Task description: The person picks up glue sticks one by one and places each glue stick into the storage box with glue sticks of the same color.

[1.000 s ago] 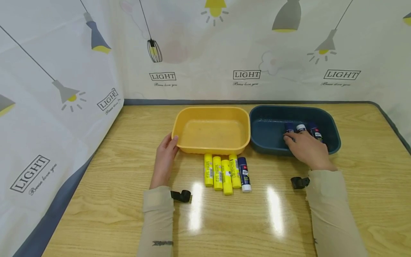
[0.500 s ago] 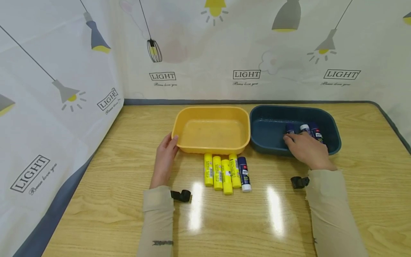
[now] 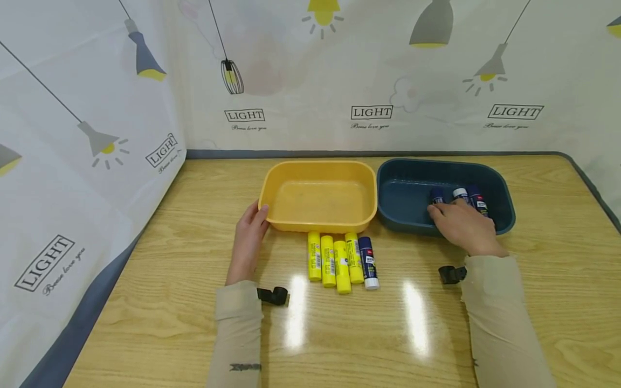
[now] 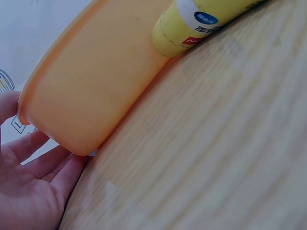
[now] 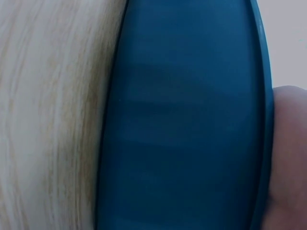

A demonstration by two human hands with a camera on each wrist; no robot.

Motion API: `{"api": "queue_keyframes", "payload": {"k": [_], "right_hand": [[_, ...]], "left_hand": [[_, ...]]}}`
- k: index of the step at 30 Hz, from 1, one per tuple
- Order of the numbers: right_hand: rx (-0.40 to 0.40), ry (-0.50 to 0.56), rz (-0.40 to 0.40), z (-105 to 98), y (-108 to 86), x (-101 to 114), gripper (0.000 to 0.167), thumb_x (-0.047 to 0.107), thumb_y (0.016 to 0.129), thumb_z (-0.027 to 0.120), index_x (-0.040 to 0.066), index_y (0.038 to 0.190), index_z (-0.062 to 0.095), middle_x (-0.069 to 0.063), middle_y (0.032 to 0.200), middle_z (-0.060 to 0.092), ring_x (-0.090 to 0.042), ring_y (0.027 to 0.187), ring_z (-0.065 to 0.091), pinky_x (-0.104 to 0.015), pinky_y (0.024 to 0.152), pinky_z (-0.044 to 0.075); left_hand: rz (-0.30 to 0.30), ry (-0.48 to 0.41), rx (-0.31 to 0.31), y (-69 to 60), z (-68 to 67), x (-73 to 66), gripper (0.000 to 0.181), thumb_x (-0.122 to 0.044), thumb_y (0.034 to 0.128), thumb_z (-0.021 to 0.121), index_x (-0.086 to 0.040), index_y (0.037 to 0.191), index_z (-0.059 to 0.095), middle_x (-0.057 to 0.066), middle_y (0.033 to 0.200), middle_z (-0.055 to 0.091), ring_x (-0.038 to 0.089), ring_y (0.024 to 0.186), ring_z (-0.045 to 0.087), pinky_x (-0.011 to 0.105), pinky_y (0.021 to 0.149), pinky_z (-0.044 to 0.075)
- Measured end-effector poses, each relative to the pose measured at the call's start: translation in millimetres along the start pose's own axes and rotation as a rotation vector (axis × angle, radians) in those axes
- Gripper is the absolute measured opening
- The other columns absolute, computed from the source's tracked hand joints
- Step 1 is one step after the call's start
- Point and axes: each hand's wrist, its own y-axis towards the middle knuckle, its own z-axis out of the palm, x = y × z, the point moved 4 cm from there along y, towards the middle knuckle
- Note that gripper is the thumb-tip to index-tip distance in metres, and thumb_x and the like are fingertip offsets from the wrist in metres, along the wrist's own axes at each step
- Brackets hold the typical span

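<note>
A yellow plastic basin (image 3: 318, 223) stands beside a dark blue basin (image 3: 412, 225). My left hand (image 3: 250, 237) holds the yellow basin by its near left corner; the left wrist view shows the thumb over the rim and the fingers against the outer wall. My right hand (image 3: 463, 226) reaches over the blue basin's near wall, its fingertips down among a dark blue glue stick (image 3: 437, 195), a white-capped glue stick (image 3: 460, 193) and another dark blue glue stick (image 3: 478, 202). The hand hides their lower parts and its own fingertips. The right wrist view shows mostly the basin's outer wall (image 5: 187, 115).
Several yellow glue sticks (image 3: 328, 262) lie in a row before the yellow basin, with a dark blue, white-capped glue stick (image 3: 368, 264) at their right. A printed curtain (image 3: 310, 70) hangs behind the wooden table (image 3: 349, 345).
In the blue basin, the white-capped glue stick has shifted slightly right, toward the rightmost one. Both hands stay nearly where they were, and the left keeps its hold on the yellow basin.
</note>
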Motion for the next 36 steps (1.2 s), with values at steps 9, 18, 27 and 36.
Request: {"api": "queue_keyframes", "payload": {"k": [9,18,27,36], "right_hand": [[0.005,-0.006,-0.051,-0.3,0.0,2.1,0.051,0.033,0.096,0.025,0.002,0.134,0.038,-0.024,0.13,0.037,-0.038,0.117,0.034,-0.061,0.096,0.023],[0.01,0.04,-0.027,-2.0,-2.7,3.6,0.054,0.04,0.095,0.026,0.006,0.136,0.036,-0.025,0.135,0.029,-0.041,0.121,0.027,-0.068,0.091,0.02],[-0.063,0.098,0.029,-2.7,-2.0,2.0,0.063,0.054,0.091,0.029,0.011,0.137,0.035,-0.027,0.131,0.026,-0.046,0.117,0.027,-0.072,0.078,0.027],[-0.117,0.15,0.066,-4.6,-1.5,2.0,0.07,0.056,0.088,0.036,0.009,0.14,0.029,-0.029,0.132,0.019,-0.047,0.118,0.024,-0.072,0.08,0.024]], "left_hand": [[0.01,-0.019,-0.011,6.4,-5.3,9.9,0.051,-0.035,0.0904,0.051,-0.015,0.135,0.038,0.001,0.135,0.037,0.015,0.121,0.04,0.026,0.098,0.035],[0.027,-0.01,-0.023,12.8,-9.1,19.4,0.05,-0.038,0.0888,0.052,-0.017,0.133,0.042,0.0,0.134,0.039,0.014,0.12,0.041,0.026,0.097,0.036],[0.015,-0.017,-0.021,13.6,-9.4,19.8,0.051,-0.038,0.0884,0.053,-0.016,0.133,0.042,0.001,0.134,0.039,0.014,0.12,0.041,0.027,0.098,0.036],[0.011,-0.013,-0.027,13.9,-9.4,19.1,0.051,-0.037,0.0887,0.053,-0.016,0.133,0.041,0.001,0.134,0.039,0.014,0.12,0.041,0.027,0.098,0.036]]}}
